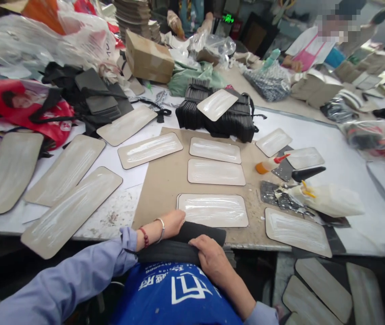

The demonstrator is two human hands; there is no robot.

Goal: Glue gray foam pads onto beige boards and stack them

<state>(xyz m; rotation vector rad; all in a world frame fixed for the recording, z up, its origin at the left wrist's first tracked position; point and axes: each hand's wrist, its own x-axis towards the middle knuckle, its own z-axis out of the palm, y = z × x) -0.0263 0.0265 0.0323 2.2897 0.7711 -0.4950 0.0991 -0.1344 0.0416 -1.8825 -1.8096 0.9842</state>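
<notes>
At the table's front edge, my left hand (173, 224) has its fingers pinched together at the near left corner of a grey panel (212, 210). The panel is streaked with wet white glue, and a second edge shows just beneath it. My right hand (209, 253) curls over a stack of black sheets (170, 251) held against my blue apron (178, 293). Between the hands, a black sheet (201, 232) lies below the grey panel, partly covered by my left hand. Two more glued panels, a middle one (215, 172) and a farther one (215, 150), lie beyond on brown board.
An orange glue bottle (263, 168) with a red tip and a white glue bag (331, 198) stand to the right. Behind is a tied black bundle (215, 110). Long glued panels (72, 212) overhang the left edge. Two other people are across the table, near a cardboard box (149, 56).
</notes>
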